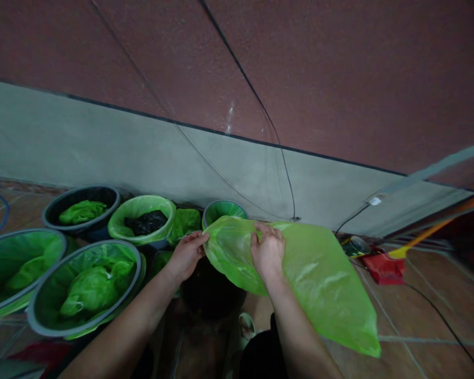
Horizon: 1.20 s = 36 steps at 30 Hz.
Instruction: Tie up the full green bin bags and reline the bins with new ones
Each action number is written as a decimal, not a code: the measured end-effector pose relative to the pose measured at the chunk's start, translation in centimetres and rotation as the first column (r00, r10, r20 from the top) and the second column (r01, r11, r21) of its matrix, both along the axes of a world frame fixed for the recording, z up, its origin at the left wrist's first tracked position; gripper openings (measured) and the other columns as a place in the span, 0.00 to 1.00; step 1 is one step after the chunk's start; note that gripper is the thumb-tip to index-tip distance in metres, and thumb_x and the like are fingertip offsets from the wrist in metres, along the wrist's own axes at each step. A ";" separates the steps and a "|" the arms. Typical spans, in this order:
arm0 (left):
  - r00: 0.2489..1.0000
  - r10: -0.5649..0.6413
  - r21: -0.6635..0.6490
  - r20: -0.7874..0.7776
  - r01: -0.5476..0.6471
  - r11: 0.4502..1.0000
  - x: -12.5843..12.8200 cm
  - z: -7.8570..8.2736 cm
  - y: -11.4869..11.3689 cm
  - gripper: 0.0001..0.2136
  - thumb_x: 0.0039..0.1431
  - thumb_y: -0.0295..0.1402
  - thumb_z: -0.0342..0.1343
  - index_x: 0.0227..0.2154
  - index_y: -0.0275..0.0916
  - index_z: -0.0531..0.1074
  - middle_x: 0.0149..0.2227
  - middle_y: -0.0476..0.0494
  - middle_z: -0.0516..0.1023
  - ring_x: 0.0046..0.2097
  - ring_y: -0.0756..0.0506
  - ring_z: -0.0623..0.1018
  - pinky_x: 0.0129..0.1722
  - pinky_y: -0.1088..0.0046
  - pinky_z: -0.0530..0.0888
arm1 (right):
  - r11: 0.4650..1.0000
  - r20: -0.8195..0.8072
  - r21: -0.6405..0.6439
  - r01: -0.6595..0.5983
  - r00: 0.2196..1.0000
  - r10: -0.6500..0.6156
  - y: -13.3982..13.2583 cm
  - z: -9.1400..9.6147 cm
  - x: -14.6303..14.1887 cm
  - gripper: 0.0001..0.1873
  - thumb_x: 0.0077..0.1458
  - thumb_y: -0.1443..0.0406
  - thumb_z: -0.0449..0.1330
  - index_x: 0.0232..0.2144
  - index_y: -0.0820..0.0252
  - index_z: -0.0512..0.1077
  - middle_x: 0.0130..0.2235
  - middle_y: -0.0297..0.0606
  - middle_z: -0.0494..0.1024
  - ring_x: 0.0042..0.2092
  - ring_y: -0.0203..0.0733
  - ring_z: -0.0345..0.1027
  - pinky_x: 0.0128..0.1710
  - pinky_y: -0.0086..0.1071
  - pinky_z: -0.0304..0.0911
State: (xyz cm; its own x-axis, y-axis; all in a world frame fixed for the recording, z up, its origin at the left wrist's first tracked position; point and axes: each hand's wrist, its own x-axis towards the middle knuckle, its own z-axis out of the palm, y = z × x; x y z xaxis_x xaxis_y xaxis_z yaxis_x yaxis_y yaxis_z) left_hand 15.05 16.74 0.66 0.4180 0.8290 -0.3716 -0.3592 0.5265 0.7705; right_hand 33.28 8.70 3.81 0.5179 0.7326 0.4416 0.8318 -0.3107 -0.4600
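A light green plastic bag (319,279) stretches out to the right in front of me, puffed at its left end and flat toward its lower right corner. My left hand (189,256) pinches the bag's left edge between thumb and fingers. With fingers curled, my right hand (269,252) grips the bag near its upper middle; part of its hold is hidden. Directly beneath the bag is a dark round bin (213,292), its inside too dark to make out.
Several lined bins stand at left, including a grey-rimmed bin (82,326) holding green bags and another with a black bag (147,222). A smaller green-lined bin (224,209) is by the wall. At right lie a red dustpan (385,267), a yellow handle (422,239) and a black cable (438,310).
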 end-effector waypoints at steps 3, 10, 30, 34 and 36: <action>0.999 0.028 -0.001 0.026 -0.028 1.000 0.4 -0.2 -0.4 0.20 0.32 0.40 0.75 0.22 0.36 0.70 0.22 0.54 0.74 0.25 0.54 0.72 0.28 0.77 0.70 | 0.977 0.078 0.105 -0.184 0.981 0.176 -0.3 0.4 -1.8 0.17 0.59 0.70 0.54 0.48 0.63 0.74 0.51 0.48 0.77 0.54 0.50 0.67 0.56 0.45 0.61; 0.998 0.047 0.087 0.047 -0.051 0.995 1.1 -0.7 -0.7 0.18 0.39 0.42 0.72 0.23 0.37 0.70 0.21 0.55 0.71 0.23 0.55 0.68 0.23 0.80 0.64 | 0.865 0.030 -0.171 -0.472 0.875 0.483 -0.6 -0.7 -5.9 0.20 0.58 0.62 0.61 0.53 0.58 0.70 0.50 0.44 0.78 0.52 0.51 0.68 0.55 0.46 0.60; 0.996 0.085 -0.130 0.006 -0.083 0.988 0.8 -1.1 -0.2 0.16 0.48 0.45 0.67 0.29 0.38 0.72 0.26 0.49 0.77 0.27 0.51 0.74 0.27 0.75 0.69 | 0.857 0.113 -0.275 -0.436 0.871 0.479 -0.3 -2.5 -5.7 0.19 0.63 0.69 0.50 0.52 0.59 0.74 0.41 0.44 0.83 0.38 0.46 0.76 0.44 0.39 0.66; 1.000 -0.008 -0.053 0.027 0.009 0.999 1.5 -1.6 -1.5 0.18 0.48 0.45 0.68 0.36 0.39 0.72 0.30 0.49 0.76 0.30 0.51 0.74 0.31 0.75 0.69 | 0.910 0.137 -0.180 -0.373 0.907 0.399 -0.4 -2.7 -5.3 0.20 0.63 0.63 0.50 0.51 0.61 0.75 0.38 0.45 0.83 0.32 0.46 0.75 0.36 0.37 0.67; 0.999 -0.038 0.014 0.017 0.038 0.999 1.8 -2.3 -1.8 0.21 0.46 0.40 0.69 0.42 0.39 0.71 0.31 0.48 0.76 0.31 0.50 0.74 0.33 0.73 0.69 | 0.924 0.150 -0.168 -0.344 0.918 0.368 -0.3 -2.5 -5.1 0.20 0.63 0.61 0.50 0.51 0.60 0.75 0.36 0.45 0.83 0.29 0.45 0.74 0.32 0.35 0.66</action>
State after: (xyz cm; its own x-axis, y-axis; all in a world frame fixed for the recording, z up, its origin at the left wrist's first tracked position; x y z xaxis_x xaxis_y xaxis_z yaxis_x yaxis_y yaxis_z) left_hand 16.85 14.94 -1.59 0.4556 0.8172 -0.3530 -0.3520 0.5296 0.7718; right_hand 28.17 8.38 1.27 0.1350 0.9131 0.3848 0.9620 -0.0278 -0.2716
